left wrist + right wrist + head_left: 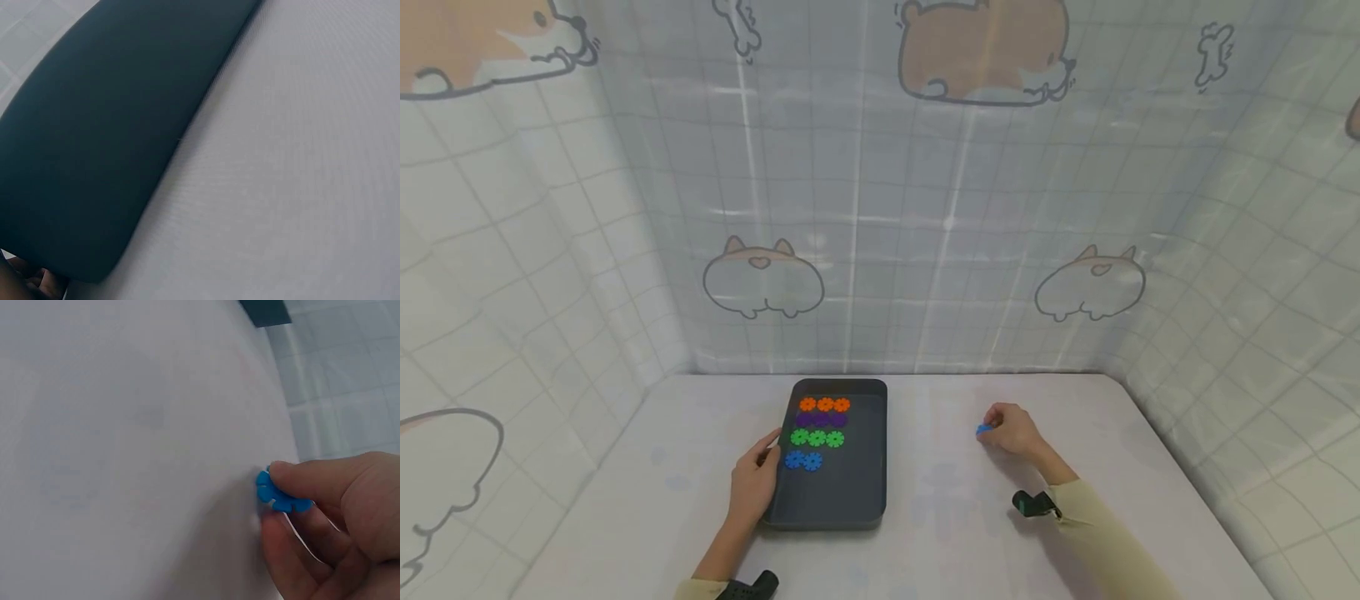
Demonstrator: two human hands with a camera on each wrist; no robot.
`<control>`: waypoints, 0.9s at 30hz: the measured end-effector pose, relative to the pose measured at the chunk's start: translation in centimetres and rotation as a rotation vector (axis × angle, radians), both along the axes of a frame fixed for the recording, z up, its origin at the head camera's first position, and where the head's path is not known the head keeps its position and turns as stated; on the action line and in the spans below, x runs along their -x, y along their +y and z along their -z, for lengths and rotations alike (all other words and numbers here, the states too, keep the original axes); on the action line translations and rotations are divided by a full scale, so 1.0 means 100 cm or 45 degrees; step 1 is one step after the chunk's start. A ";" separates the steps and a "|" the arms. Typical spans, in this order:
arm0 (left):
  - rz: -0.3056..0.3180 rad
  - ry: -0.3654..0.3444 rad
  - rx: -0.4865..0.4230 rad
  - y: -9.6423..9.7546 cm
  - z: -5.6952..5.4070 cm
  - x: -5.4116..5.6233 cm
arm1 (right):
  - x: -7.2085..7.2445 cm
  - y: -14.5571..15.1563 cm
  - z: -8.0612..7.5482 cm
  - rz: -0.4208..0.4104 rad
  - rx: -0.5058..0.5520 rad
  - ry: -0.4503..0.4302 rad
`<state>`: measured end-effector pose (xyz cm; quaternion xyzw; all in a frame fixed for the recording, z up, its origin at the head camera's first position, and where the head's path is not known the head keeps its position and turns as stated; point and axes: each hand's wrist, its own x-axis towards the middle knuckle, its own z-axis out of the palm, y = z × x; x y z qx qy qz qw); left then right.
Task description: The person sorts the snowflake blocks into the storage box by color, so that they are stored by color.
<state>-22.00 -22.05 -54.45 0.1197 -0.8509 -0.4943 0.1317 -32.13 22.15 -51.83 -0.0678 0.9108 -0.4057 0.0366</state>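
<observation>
A dark tray lies on the table, also in the left wrist view as a dark wall. My left hand holds its left edge, the thumb at the rim. In the tray are rows of notched flower-shaped discs: three orange, three purple, three green and two blue. To the right of the tray, my right hand pinches another blue notched disc between thumb and fingers, just above the table.
The white table reaches back to a hanging sheet with a grid and dog drawings. Similar sheets stand at both sides. A dark wrist device sits on the right arm, another on the left.
</observation>
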 end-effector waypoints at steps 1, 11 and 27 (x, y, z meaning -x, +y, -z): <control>-0.004 0.000 -0.001 0.000 0.001 0.000 | 0.001 0.000 -0.001 -0.031 0.067 -0.044; -0.018 -0.008 0.001 0.000 0.002 -0.001 | 0.008 -0.008 -0.029 -0.448 0.366 -0.500; 0.001 0.008 -0.015 -0.001 0.003 0.001 | 0.002 -0.071 -0.061 -0.803 0.337 -0.606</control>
